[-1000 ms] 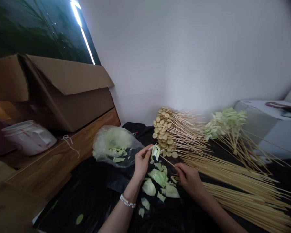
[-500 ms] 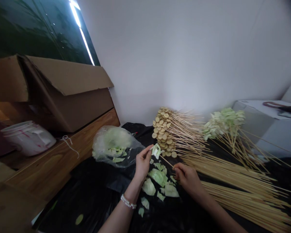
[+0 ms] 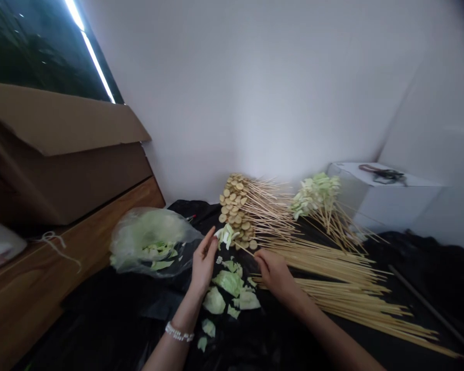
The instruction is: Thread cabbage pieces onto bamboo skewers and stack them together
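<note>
My right hand [image 3: 274, 273] is closed around a thin bamboo skewer [image 3: 244, 250], which points left and slightly up. Folded pieces of pale green cabbage [image 3: 227, 236] are threaded on its far end. Just left of that cabbage is my left hand [image 3: 204, 260], its fingers apart, the fingertips close beside the leaves. Below both hands, loose cabbage leaves [image 3: 229, 283] lie on the black plastic sheet [image 3: 150, 319]. A clear plastic bag [image 3: 139, 232] with more cabbage rests left of my left hand.
Skewers of round, pale slices [image 3: 235, 201] are piled behind my hands. Finished-looking cabbage skewers [image 3: 319, 190] lie at the back right, near a white box [image 3: 394, 201]. Bare bamboo skewers [image 3: 332, 299] spread to the right. A cardboard box [image 3: 81, 175] stands on a wooden surface [image 3: 96, 226] at left.
My left fingers have parted from their pinch on the cabbage. My right hand still holds the skewer. The view has turned to the right, so everything appears shifted left.
</note>
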{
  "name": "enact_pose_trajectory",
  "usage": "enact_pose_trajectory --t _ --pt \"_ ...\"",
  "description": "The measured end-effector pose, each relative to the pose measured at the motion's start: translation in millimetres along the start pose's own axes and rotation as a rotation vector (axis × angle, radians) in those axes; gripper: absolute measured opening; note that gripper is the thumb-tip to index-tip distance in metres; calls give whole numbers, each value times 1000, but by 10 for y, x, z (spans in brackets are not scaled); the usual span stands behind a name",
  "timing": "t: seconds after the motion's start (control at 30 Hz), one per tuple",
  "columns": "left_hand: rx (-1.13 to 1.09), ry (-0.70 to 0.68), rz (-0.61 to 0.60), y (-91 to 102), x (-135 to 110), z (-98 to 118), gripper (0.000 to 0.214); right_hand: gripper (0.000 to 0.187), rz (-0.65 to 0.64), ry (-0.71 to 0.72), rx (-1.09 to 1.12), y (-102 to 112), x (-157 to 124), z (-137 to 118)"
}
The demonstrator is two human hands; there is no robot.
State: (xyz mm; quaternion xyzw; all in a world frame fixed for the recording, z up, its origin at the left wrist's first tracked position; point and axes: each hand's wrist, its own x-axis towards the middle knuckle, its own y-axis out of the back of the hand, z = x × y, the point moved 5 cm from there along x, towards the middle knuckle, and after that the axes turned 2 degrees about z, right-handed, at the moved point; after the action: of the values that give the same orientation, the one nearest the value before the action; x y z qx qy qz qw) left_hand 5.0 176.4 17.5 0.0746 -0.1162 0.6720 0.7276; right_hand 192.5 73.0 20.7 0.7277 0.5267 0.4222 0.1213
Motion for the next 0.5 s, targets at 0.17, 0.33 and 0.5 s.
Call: enact_pose_trajectory --t 0.17,0.33,0.5 --pt "-72 7 -59 -59 0 -31 65 22 -38 -64 1 406 131 -31" --pt "-38 8 -116 -122 -6 -44 64 24 -35 -202 46 984 -49 137" --pt "-4 15 -119 -116 12 -56 55 38 114 -473 197 1434 -650 605"
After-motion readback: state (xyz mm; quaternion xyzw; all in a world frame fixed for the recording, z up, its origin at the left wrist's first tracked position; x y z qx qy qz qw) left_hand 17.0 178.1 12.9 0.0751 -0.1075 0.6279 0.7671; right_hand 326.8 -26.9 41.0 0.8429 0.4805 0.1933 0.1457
